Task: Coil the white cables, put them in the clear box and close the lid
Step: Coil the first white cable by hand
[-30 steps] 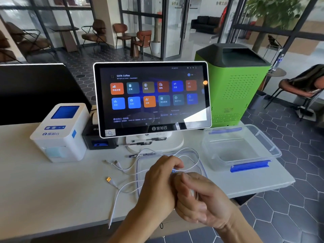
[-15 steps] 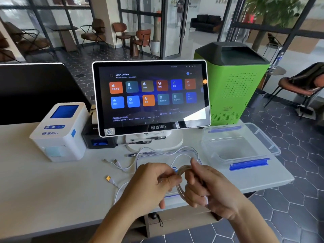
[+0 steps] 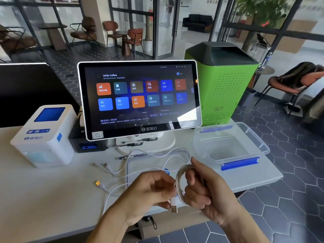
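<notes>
A white cable coil (image 3: 181, 170) is looped around the fingers of my right hand (image 3: 205, 192). My left hand (image 3: 150, 192) pinches the same cable just above its USB plug (image 3: 174, 208). More white cable (image 3: 115, 190) lies loose on the table, one end with an orange-tipped plug (image 3: 98, 183), another strand running over the clear lid (image 3: 140, 165), which lies flat in front of the screen. The clear box (image 3: 229, 146) with blue latches stands open and empty at the table's right end.
A touchscreen terminal (image 3: 140, 99) stands at the middle back, with a white label printer (image 3: 43, 135) and a small black printer (image 3: 84, 142) to its left. A green bin (image 3: 222, 81) stands behind the box. The table's right edge (image 3: 273, 174) is close to the box.
The coil has grown and risen slightly in my right hand. My left hand has slid down the cable to its USB plug end, which now hangs free below my fingers.
</notes>
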